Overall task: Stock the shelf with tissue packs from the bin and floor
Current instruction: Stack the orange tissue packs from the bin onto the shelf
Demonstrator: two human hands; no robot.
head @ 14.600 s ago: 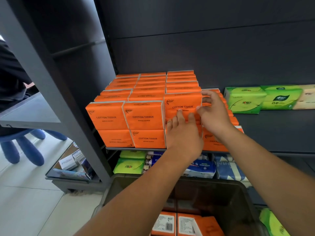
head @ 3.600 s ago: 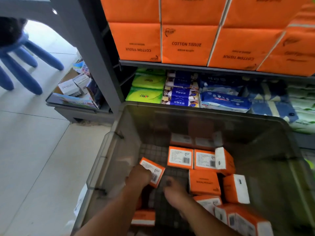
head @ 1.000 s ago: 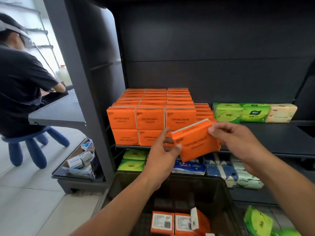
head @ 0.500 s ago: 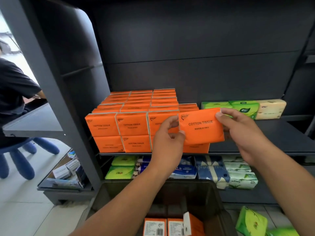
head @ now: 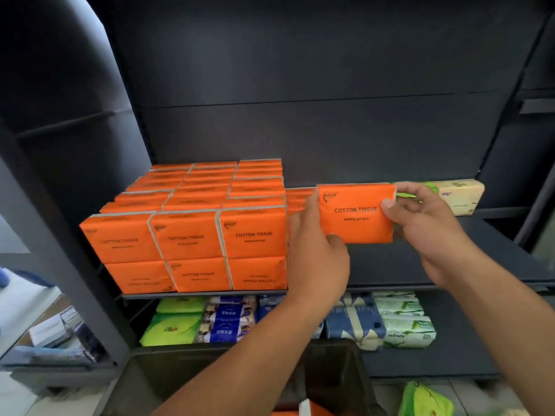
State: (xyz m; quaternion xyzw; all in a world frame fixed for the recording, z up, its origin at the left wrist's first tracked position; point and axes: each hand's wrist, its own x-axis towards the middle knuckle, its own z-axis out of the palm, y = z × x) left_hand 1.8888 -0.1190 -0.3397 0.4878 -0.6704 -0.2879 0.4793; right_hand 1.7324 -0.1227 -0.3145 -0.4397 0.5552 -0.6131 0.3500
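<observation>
Dark grey shelving fills the view, and both my forearms reach up and forward from below to the middle shelf (head: 426, 265). My left hand (head: 315, 253) is turned with its back to me, thumb pressed against the lower left corner of the orange tissue pack (head: 356, 214) and fingers wrapped behind its left edge. My right hand (head: 420, 219) comes in from the other side, thumb lying on the front near the upper right edge, fingers curled round the back. So both hands grip one pack between them. It stands upright with its face toward me (the words COTTON TISSUE read level), raised above the bare shelf board and just right of the stacked orange packs (head: 192, 235), about even with their upper tier. Behind it a lower row of orange packs runs back; whether the held pack touches them I cannot tell. A beige pack (head: 459, 196) lies past my right fingers. Below, green packs (head: 174, 325) and blue ones sit on the lower shelf, and the dark bin (head: 210, 370) stands under my arms, beside a green pack on the floor (head: 423, 397).
</observation>
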